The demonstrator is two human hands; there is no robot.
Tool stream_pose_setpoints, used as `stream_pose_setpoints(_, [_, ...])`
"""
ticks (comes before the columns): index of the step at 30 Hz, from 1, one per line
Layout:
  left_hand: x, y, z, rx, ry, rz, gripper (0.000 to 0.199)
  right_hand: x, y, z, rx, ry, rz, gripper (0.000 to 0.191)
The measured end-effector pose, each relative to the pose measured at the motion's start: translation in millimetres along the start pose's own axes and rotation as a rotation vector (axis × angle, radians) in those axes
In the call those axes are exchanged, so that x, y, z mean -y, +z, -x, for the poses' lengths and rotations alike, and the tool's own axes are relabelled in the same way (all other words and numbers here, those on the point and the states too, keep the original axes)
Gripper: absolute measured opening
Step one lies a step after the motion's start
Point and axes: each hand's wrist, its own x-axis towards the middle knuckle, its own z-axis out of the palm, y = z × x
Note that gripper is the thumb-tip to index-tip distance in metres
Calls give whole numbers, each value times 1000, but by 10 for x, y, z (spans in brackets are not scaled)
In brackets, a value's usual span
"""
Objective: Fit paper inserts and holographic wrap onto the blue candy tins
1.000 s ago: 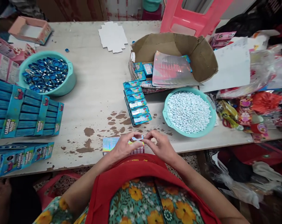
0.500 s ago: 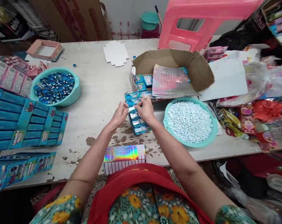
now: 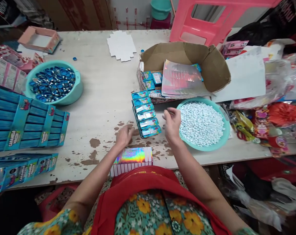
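My left hand hovers beside the lower left end of a blue display box, its fingers loosely bent and a little apart, with nothing visible in them. To the box's right, near the rim of the bowl of pale candies, is my right hand. Its fingers are half curled with a gap at the thumb, and no object shows between them. Small blue packs stand in a row in the box. The nearer ones have shiny strips on top; the two farthest show round blue recesses. A rainbow-foil sticker sheet lies close to my apron.
A cardboard box behind holds blue packs and silvery sheets. On the left are a bowl of blue and silver round pieces and stacked blue display boxes. A pink stool stands at the back; wrappers crowd the right.
Both hands have left the row of packs: the left came down and toward me, the right moved right toward the candy bowl. A shiny strip now lies on the third pack from the far end.
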Motion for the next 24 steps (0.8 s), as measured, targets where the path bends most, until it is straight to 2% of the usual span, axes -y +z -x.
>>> stream_pose_setpoints(2, [110,164,242,249,109,-91,40,-128,-254,428,-32,65,26,25])
stream_pose_setpoints(3, [135,243,342,349,141,-116,36,-204,-342,648,22,111,64,23])
stream_pose_setpoints(5, [138,359,471,444,149,-128,29,-372,-415,1032,249,123,158,21])
stream_pose_setpoints(7, [114,404,515,450,122,-122,29,-543,-376,1281,516,-11,310,24])
stream_pose_setpoints(9, [93,399,510,437,122,-113,29,-697,-299,1395,710,-198,505,35])
stream_pose_setpoints(13, [91,397,488,410,103,-101,27,-909,-287,1432,911,-410,797,49])
stream_pose_setpoints(16, [102,455,478,387,59,-90,27,-935,-405,1416,1049,-498,807,40])
stream_pose_setpoints(18, [101,466,482,389,46,-83,27,-835,-472,1385,1066,-474,716,24])
stream_pose_setpoints(20, [79,396,520,372,50,-49,27,-617,-500,1334,996,-379,588,9])
stream_pose_setpoints(22, [19,215,607,287,72,96,28,-300,-496,1263,878,-285,460,10])
stream_pose_setpoints(24, [-92,-53,730,218,135,374,32,60,-480,1175,779,-244,346,11])
